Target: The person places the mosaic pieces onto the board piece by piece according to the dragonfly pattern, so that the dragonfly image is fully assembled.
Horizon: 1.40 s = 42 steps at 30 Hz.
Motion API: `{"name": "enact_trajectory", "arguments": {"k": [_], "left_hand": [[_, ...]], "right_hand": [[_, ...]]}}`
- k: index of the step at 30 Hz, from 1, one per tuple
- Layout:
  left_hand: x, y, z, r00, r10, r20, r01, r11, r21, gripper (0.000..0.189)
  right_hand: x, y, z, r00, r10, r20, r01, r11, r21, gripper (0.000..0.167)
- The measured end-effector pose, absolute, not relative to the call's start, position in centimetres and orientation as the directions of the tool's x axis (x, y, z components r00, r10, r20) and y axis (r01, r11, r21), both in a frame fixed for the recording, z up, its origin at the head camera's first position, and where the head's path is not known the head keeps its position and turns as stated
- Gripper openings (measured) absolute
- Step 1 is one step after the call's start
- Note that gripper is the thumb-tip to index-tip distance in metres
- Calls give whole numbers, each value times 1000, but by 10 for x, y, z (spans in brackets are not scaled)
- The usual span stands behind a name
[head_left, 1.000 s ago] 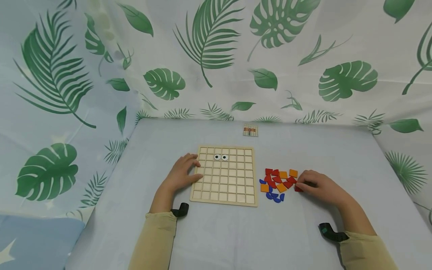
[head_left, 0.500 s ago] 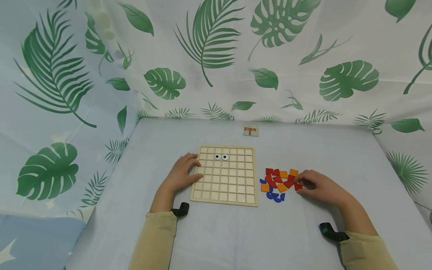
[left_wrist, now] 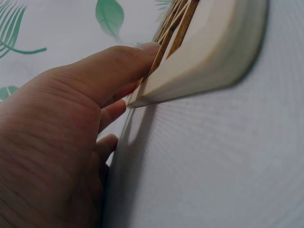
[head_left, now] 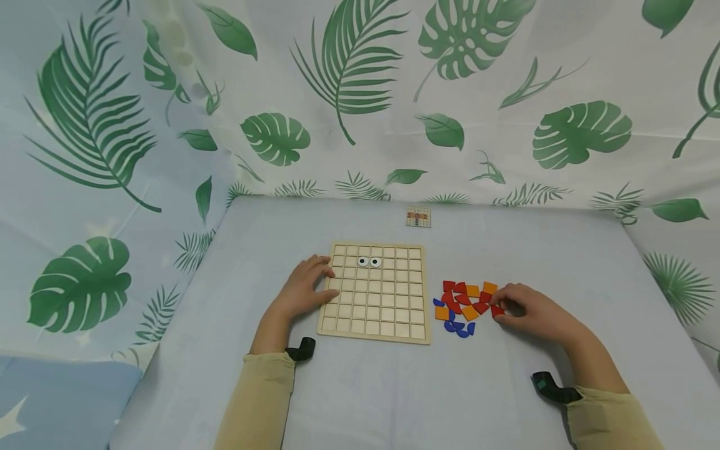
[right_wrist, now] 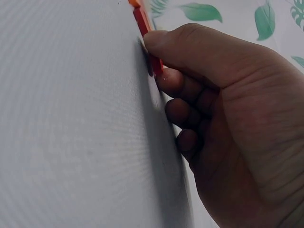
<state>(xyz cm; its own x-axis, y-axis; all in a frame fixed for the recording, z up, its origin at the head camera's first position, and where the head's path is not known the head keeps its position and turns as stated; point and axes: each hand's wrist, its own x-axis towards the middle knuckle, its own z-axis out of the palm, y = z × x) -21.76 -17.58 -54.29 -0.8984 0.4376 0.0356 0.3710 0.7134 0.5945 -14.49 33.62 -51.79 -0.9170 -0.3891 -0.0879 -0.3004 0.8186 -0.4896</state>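
Observation:
A square wooden grid board (head_left: pixel 425 300) lies on the cloth-covered table, with two round eye pieces (head_left: pixel 369 262) in cells of its second row. My left hand (head_left: pixel 300 290) rests at the board's left edge; in the left wrist view the thumb (left_wrist: pixel 128 59) lies over the frame and the other fingers are beside it. On the right, my right hand (head_left: pixel 531 312) pinches a red tile (head_left: pixel 497 310) at the near right of a loose pile. The right wrist view has the thumb (right_wrist: pixel 164 43) on this red tile (right_wrist: pixel 156 64), with a fingertip against its lower end.
Several flat red, orange and blue pieces (head_left: pixel 469 311) lie spread between the board and my right hand. Behind the board is a small pattern card (head_left: pixel 419 217). Leaf-printed cloth (head_left: pixel 360 144) rises at the back and the left.
Over the last second the right thumb and fingers have shifted slightly around the red tile, and more of the tile shows. The left hand and the board have not moved.

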Motion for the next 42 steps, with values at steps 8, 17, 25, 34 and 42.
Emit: {"name": "enact_trajectory", "arguments": {"k": [8,17,25,34,42], "left_hand": [[-217,-176,-541,-896,441,48,381,712,590,32],[-218,-176,-541,-897,439,61,389,715,581,31],[-217,-174,-541,-899,435,54,380,711,592,30],[-217,-174,-543,-905,425,38,366,727,582,31],[-216,-174,-541,-903,428,43,371,723,583,31]], "right_hand": [[-144,333,-513,-924,-373,-89,-284,821,-495,27],[-145,331,-514,-920,-390,-26,-328,806,-492,26],[-147,322,-505,-920,-386,-62,-310,818,-484,26],[-165,275,-484,-898,-429,-101,-314,783,-537,28],[-197,221,-476,-892,-439,-108,-315,776,-547,29]]}}
